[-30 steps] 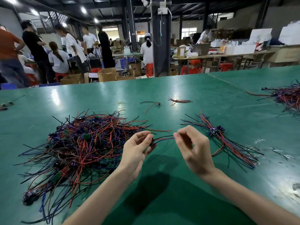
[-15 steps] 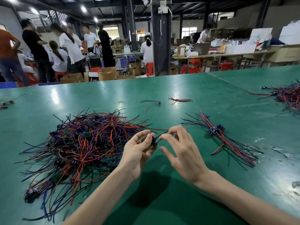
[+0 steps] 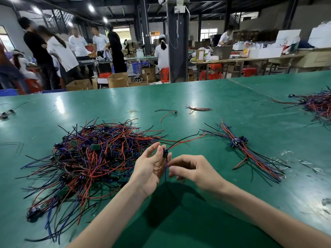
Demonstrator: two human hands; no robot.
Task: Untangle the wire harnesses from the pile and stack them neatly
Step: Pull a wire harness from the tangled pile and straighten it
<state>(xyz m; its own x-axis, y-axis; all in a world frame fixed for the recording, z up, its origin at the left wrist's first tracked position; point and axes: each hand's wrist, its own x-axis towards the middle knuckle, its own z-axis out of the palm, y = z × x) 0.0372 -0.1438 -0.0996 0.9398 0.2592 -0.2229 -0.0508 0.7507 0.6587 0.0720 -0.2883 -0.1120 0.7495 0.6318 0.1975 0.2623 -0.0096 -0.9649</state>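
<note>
A big tangled pile of red, blue and black wire harnesses (image 3: 89, 158) lies on the green table (image 3: 232, 108) at my left. A neat stack of harnesses (image 3: 240, 145) lies to the right, wires fanned both ways. My left hand (image 3: 150, 167) pinches the small dark connector of one harness (image 3: 165, 153) above the table. Its red and black wires (image 3: 186, 139) stretch up and right, and a blue and a black wire hang down. My right hand (image 3: 193, 170) pinches the hanging blue wire just below the connector.
Two loose harnesses (image 3: 198, 109) (image 3: 167, 112) lie farther back on the table. Another wire pile (image 3: 315, 104) sits at the far right edge, and a small piece (image 3: 5, 113) at the far left. People, boxes and benches fill the workshop beyond.
My right hand has come in from the right and dropped below the connector onto the hanging wires. The red and black wires now trail free toward the stack.
</note>
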